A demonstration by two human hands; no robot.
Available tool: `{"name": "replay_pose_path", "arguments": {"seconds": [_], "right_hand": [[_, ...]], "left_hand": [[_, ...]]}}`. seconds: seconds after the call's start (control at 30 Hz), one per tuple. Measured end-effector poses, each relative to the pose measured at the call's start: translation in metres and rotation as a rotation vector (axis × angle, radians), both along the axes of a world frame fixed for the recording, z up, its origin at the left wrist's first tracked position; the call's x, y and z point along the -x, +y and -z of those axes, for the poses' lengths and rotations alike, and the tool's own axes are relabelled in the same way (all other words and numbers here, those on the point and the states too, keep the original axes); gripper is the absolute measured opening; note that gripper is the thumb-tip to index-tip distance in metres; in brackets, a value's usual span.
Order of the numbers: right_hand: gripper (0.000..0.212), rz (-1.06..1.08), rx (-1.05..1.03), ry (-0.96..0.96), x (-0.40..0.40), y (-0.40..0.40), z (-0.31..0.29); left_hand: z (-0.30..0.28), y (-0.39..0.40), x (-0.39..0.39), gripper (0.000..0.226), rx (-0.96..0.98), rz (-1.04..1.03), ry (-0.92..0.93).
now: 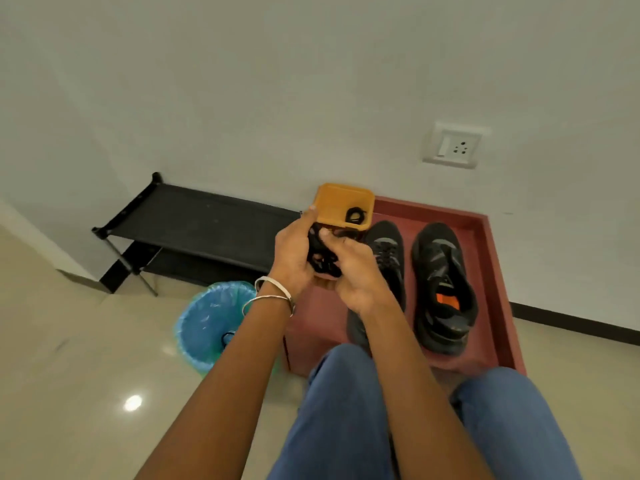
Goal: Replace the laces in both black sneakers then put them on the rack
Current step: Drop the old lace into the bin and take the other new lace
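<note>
Hands: left hand (294, 251) and right hand (349, 268) together clamp the coiled lace (323, 259); we judge uncoiling next, toward sneakers (445, 289) just right.

Your two hands meet over the tray's rear left corner, with the rack off to your left.

The tray (491, 258) sits on the floor against the wall, just before your knees. Two sneakers lie in it side by side: left sneaker (389, 251), right sneaker (443, 289). A small box (334, 206) sits at the tray's rear left corner with a coiled lace (355, 214) in it. Your left hand (294, 254) and right hand (353, 271) hold a lace bundle (322, 258) between them, in front of the box. The rack (194, 220) stands left of the tray along the wall; a bin (207, 323) stands before it, left of the tray.
</note>
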State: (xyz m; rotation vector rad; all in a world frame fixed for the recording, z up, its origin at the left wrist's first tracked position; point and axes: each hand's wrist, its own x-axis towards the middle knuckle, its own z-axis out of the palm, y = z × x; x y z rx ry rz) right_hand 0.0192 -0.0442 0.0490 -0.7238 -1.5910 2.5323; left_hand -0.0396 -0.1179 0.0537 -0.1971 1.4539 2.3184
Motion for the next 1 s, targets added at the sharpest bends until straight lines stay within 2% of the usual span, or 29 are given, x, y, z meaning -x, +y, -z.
{"name": "replay_pose_path", "arguments": {"seconds": [0.07, 0.13, 0.27, 0.37, 0.43, 0.57, 0.7, 0.87, 1.0], "right_hand": [[0.012, 0.006, -0.074, -0.033, 0.022, -0.024, 0.013], [0.009, -0.021, -0.141, -0.083, 0.044, -0.044, 0.030], [0.020, -0.148, -0.248, -0.161, 0.091, -0.086, 0.073], [0.013, -0.269, -0.418, -0.231, 0.114, -0.113, 0.108], [0.017, -0.362, -0.512, -0.296, 0.127, -0.127, 0.135], [0.021, -0.548, -0.442, -0.417, 0.147, -0.149, 0.181], [0.033, -0.593, -0.394, -0.525, 0.155, -0.158, 0.209], [0.031, -0.477, -0.389, -0.555, 0.159, -0.158, 0.231], [0.033, -0.363, -0.334, -0.514, 0.161, -0.147, 0.199]], "left_hand": [[0.023, -0.025, 0.022, 0.022, 0.254, -0.095, 0.109], [0.044, -0.050, 0.039, 0.015, 0.393, -0.165, 0.146], [0.103, -0.102, 0.077, 0.008, 0.474, -0.302, 0.020], [0.152, -0.134, 0.095, 0.015, 0.526, -0.318, -0.102], [0.187, -0.155, 0.105, 0.021, 0.527, -0.319, -0.205], [0.218, -0.175, 0.110, 0.037, 0.581, -0.253, -0.316], [0.234, -0.185, 0.109, 0.049, 0.718, -0.139, -0.354], [0.257, -0.200, 0.108, 0.048, 0.891, -0.083, -0.364], [0.260, -0.200, 0.108, 0.040, 0.902, -0.149, -0.340]]}}
